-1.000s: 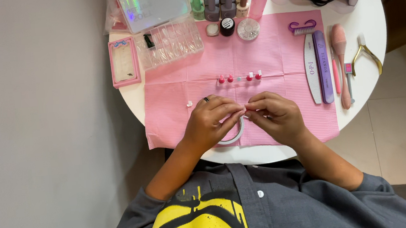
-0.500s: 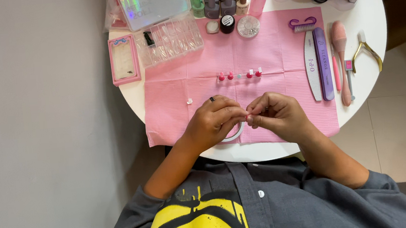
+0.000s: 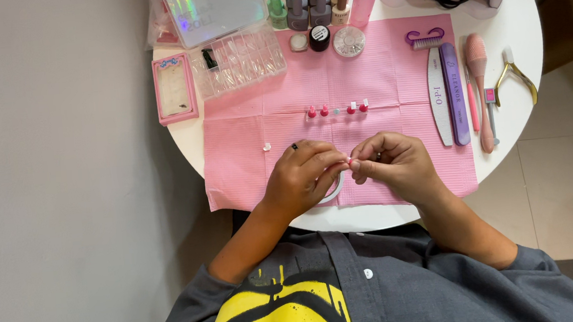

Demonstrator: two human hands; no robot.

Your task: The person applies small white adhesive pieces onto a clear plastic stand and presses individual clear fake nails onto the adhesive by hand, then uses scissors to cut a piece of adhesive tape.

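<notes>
Your left hand (image 3: 302,177) and right hand (image 3: 394,165) meet over the pink mat (image 3: 245,158), fingers pinching a small nail tip (image 3: 349,161) between them; tape roll (image 3: 334,190) lies beneath.

The mat (image 3: 390,83) looks like matt pink paper with a fine ribbed texture. The table (image 3: 523,23) is smooth, white and slightly glossy. The clear box (image 3: 240,60) is shiny plastic, the nippers (image 3: 515,79) are polished gold-toned metal, and the grey shirt (image 3: 408,288) is soft matt cloth.
</notes>
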